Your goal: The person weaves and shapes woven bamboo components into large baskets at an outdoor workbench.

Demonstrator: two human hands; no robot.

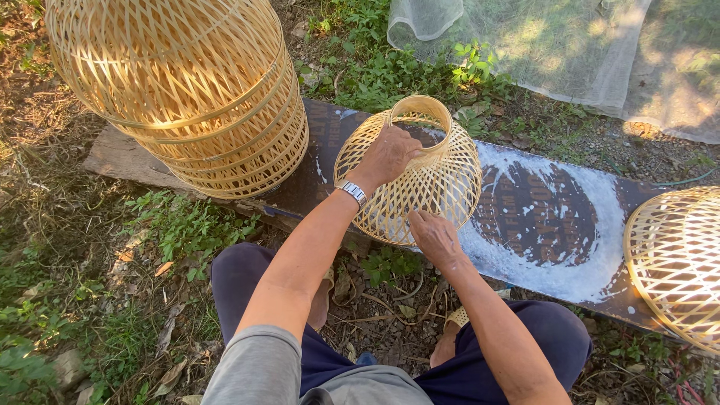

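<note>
A small dome-shaped woven bamboo basket point(442, 187) with a round neck ring point(420, 112) rests on a dark board point(540, 217) in front of me. My left hand point(388, 154), a metal watch on its wrist, grips the neck ring at the top of the basket. My right hand point(433, 236) presses on the basket's lower rim, fingers closed on the weave. My knees in dark trousers frame the bottom of the view.
A tall stack of similar bamboo baskets point(187, 90) stands on the board's left end. Another woven basket point(675, 262) lies at the right edge. A pale net point(585, 45) covers ground behind. Grass, weeds and dry leaves surround the board.
</note>
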